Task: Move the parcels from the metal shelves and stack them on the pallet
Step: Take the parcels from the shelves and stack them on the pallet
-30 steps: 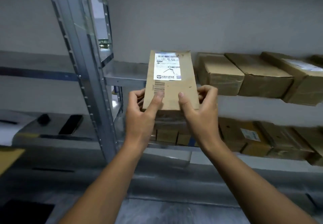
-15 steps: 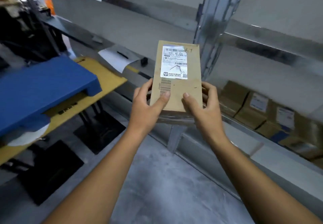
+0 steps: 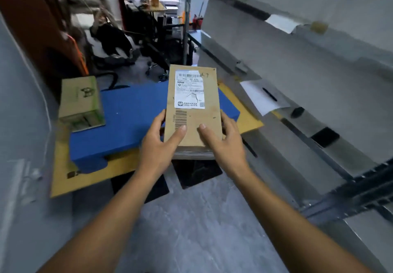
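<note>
My left hand [image 3: 158, 143] and right hand [image 3: 228, 143] grip a brown parcel [image 3: 192, 111] mid-carry; next I'd lower it flat onto the blue pallet [image 3: 131, 123] (one green box [image 3: 79, 100] sits there).

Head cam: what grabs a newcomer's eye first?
A brown parcel with a white shipping label sits dead centre, gripped at its near end by the left hand and right hand. Behind it lies a blue pallet, with one green-printed box at its left end.

I can't read the small print of the label [image 3: 189, 90] on the parcel [image 3: 192, 121]. The parcel hides most of the fingers [image 3: 228, 123] under it and part of the pallet [image 3: 127, 121]. The metal shelves [image 3: 319, 128] on the right are smeared by blur.
</note>
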A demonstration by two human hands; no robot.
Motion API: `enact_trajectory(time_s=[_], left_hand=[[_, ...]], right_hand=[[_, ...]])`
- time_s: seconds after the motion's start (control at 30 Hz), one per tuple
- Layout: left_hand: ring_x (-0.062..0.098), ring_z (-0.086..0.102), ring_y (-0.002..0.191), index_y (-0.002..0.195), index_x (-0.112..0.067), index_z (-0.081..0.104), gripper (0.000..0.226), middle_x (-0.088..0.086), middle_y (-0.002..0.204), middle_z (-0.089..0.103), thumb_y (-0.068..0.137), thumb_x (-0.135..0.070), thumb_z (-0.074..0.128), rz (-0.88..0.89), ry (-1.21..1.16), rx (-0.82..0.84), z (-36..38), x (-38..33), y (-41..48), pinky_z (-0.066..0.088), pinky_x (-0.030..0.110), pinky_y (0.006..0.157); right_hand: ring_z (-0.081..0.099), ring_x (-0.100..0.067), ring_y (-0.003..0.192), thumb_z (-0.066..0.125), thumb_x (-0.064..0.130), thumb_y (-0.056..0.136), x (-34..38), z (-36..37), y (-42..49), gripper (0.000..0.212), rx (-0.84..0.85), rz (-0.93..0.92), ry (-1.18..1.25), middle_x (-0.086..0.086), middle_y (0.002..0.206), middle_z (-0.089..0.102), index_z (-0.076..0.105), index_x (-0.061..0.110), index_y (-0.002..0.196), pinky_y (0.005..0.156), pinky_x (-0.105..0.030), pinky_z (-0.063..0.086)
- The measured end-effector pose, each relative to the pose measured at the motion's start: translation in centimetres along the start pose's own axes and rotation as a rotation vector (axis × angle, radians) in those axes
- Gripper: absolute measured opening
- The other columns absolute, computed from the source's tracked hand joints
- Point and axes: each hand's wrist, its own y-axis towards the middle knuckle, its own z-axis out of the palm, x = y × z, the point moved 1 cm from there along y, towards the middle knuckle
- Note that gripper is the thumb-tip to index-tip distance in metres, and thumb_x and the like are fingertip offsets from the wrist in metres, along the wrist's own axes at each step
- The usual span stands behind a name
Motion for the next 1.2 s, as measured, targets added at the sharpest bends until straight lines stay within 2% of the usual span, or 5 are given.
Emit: enact_trajectory(time_s=[0.1,0.63,0.83,1.03,1.2], left_hand=[[-0.001,0.063,0.118,0.146,-0.042,0.05,0.061,-0.021,0.132,0.066,0.091,-0.05,0.074,-0.048,0.016,-0.089,-6.1,2.1,2.5,0.055,0.04,0.103],[-0.001,0.06,0.124,0.139,-0.058,0.048,0.055,-0.025,0.133,0.064,0.09,-0.057,0.072,-0.251,0.029,-0.229,-15.5,11.6,18.1,0.054,0.04,0.104],[-0.014,0.059,0.113,0.131,-0.053,0.052,0.041,-0.025,0.125,0.067,0.099,-0.034,0.07,-0.276,0.105,-0.213,-14.3,13.7,25.9,0.047,0.008,0.088],[-0.001,0.06,0.12,0.14,-0.042,0.054,0.045,-0.022,0.13,0.065,0.098,-0.039,0.069,-0.343,0.216,-0.219,-14.3,16.3,30.4,0.05,0.026,0.1],[0.0,0.048,0.133,0.156,-0.028,0.039,0.063,-0.01,0.15,0.054,0.1,-0.036,0.066,-0.349,0.327,-0.209,-15.3,16.3,31.8,0.042,0.031,0.114]], right_hand=[[0.051,0.011,0.117,0.075,0.039,0.094,1.2,7.1,2.3,0.043,0.106,0.005,0.034,0.026,0.119,0.053,0.048,0.064,0.116,0.09,-0.007,0.04],[0.054,0.003,0.125,0.071,0.057,0.09,-4.5,25.8,17.6,0.053,0.383,0.084,0.094,0.026,0.129,0.054,0.054,0.046,0.139,0.097,-0.021,0.047],[0.053,0.008,0.122,0.07,0.054,0.091,-8.6,29.0,25.2,0.048,0.427,0.145,0.114,0.028,0.128,0.053,0.052,0.052,0.136,0.095,-0.016,0.045],[0.051,0.013,0.121,0.07,0.045,0.096,-11.8,32.1,29.3,0.046,0.526,0.179,0.092,0.029,0.126,0.052,0.053,0.049,0.138,0.089,-0.003,0.041],[0.048,0.012,0.126,0.068,0.05,0.095,-13.5,34.2,30.1,0.059,0.547,0.222,0.064,0.031,0.13,0.05,0.049,0.039,0.15,0.097,-0.011,0.04]])
